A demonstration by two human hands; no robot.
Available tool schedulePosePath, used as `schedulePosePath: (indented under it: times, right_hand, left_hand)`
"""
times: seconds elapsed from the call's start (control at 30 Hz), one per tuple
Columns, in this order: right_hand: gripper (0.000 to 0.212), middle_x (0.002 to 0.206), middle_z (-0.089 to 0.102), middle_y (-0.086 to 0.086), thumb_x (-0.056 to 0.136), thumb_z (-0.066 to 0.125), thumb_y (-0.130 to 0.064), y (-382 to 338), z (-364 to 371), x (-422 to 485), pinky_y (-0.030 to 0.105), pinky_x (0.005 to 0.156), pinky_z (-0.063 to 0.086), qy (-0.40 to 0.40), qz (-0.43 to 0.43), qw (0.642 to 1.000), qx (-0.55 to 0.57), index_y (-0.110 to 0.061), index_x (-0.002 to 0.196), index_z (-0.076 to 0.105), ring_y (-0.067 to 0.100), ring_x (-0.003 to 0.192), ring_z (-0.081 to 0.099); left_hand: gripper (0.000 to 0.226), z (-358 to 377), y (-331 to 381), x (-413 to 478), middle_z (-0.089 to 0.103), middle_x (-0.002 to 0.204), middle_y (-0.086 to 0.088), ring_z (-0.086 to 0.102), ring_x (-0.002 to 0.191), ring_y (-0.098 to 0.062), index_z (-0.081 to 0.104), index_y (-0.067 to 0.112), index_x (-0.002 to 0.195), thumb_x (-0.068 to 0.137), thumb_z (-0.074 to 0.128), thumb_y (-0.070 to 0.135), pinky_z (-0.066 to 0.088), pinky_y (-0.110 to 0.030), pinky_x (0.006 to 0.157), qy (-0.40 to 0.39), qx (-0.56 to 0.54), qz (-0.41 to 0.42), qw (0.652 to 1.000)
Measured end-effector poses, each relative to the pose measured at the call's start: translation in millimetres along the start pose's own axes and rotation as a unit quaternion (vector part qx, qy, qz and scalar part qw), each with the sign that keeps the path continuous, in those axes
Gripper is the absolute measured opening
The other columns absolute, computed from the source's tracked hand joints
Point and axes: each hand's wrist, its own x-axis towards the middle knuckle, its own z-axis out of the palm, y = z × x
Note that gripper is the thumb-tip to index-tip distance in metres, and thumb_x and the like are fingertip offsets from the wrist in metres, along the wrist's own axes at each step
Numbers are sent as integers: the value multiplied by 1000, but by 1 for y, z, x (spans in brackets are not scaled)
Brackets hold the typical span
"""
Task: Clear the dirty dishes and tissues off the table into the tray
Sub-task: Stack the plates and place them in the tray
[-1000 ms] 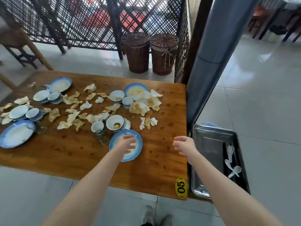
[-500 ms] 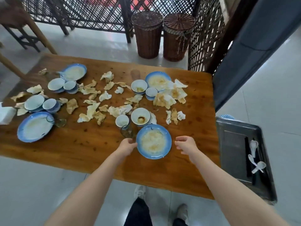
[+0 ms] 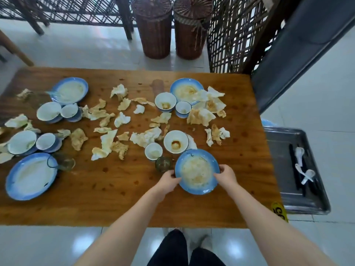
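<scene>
Plate (image 3: 196,172): left hand (image 3: 169,179), right hand (image 3: 225,176) grip

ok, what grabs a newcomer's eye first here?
The blue-rimmed plate on the near right part of the table, held at its rim by left grip and right grip. Stained crumpled tissues lie strewn across it among dirty bowls. Off its right end, a metal tray holds white spoons.
</scene>
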Motion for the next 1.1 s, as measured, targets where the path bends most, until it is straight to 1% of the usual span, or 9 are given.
schedulePosePath:
  times: [0.1, 0.23, 0.33, 0.4, 0.67, 0.77, 0.87, 1.0, 1.1]
  right_hand:
    - [39, 117, 61, 10, 84, 69, -14, 10, 0, -1, 31, 78, 47, 14, 23, 999, 26, -7, 119, 56, 17, 92, 53]
    - [30, 110, 60, 7, 85, 67, -9, 24, -5, -8, 38, 81, 54, 26, 29, 998, 50, -10, 112, 55, 21, 95, 58]
    - [30, 109, 58, 5, 88, 63, -5, 32, -11, -18, 31, 62, 55, 29, 29, 995, 86, -13, 115, 53, 21, 91, 59]
    - [28, 107, 57, 3, 89, 62, -5, 38, -15, -26, 27, 56, 53, 37, 19, 993, 112, -14, 114, 52, 20, 91, 59]
    - [25, 105, 59, 2, 90, 61, -6, 63, -21, -68, 31, 62, 57, 34, -35, 982, 181, -16, 111, 53, 19, 94, 61]
    - [24, 100, 59, -1, 90, 62, -6, 67, -11, -84, 24, 56, 52, 25, -48, 983, 176, -19, 107, 52, 18, 93, 60]
    - [23, 99, 60, -2, 89, 63, -6, 66, 3, -100, 25, 57, 54, 13, -62, 985, 163, -19, 104, 53, 16, 89, 60]
    - [22, 99, 62, 1, 87, 64, -5, 53, 24, -117, 39, 80, 58, -2, -86, 987, 136, -18, 101, 53, 18, 91, 62]
    - [22, 98, 62, 1, 87, 64, -5, 35, 41, -131, 33, 71, 58, -21, -99, 987, 127, -18, 101, 53, 18, 90, 63]
  left_hand:
    - [59, 2, -2, 3, 55, 126, -7, 57, 108, -21, 32, 12, 147, 95, 58, 18, 47, -24, 72, 4, -10, -1, 1000]
    - [54, 6, -7, 1, 57, 109, 0, 60, 99, -17, 38, 16, 142, 93, 60, 12, 48, -22, 67, 11, -11, 10, 1000]
    - [52, 13, -9, -6, 54, 110, -1, 57, 100, -16, 40, 16, 140, 93, 60, 7, 51, -25, 76, 20, -12, 35, 999]
    - [53, 18, -10, -13, 52, 112, -2, 57, 103, -17, 39, 18, 141, 93, 59, 5, 52, -26, 79, 23, -15, 52, 998]
    - [53, 31, -27, -59, 50, 127, -9, 59, 110, -25, 39, 20, 141, 94, 57, 5, 53, -26, 74, 53, -38, 77, 995]
    - [52, 27, -43, -75, 56, 119, -8, 61, 94, -17, 40, 21, 140, 94, 56, 4, 53, -21, 66, 70, -56, 65, 994]
    - [49, 18, -64, -90, 57, 117, -9, 60, 92, -17, 42, 20, 138, 95, 55, 3, 52, -22, 67, 89, -70, 53, 992]
    - [46, -3, -86, -107, 58, 107, -7, 61, 87, -16, 44, 21, 135, 95, 54, 3, 50, -23, 66, 108, -97, 47, 988]
    - [45, -26, -100, -116, 59, 104, -5, 60, 85, -14, 44, 21, 134, 95, 54, 3, 48, -21, 62, 124, -113, 44, 985]
